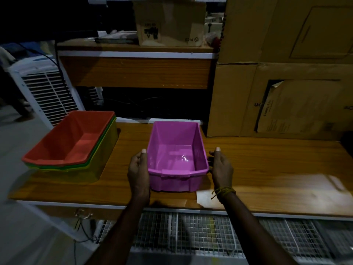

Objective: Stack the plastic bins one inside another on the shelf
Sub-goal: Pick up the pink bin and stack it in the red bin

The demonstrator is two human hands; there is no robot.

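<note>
A glossy pink bin [176, 155], rectangular with sloping walls and a lipped rim, stands on the wood-grain counter [267, 169] between the hands. The left hand [138, 169] grips its left wall, thumb over the rim; the right hand [221, 165] curls against its right wall. Well left of the left hand sits a nested stack [72, 148]: an orange bin inside green and yellow ones. Beyond the right hand stand cardboard boxes [286, 73].

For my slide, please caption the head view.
Both hands flank a pink bin beside nested bins.
</note>
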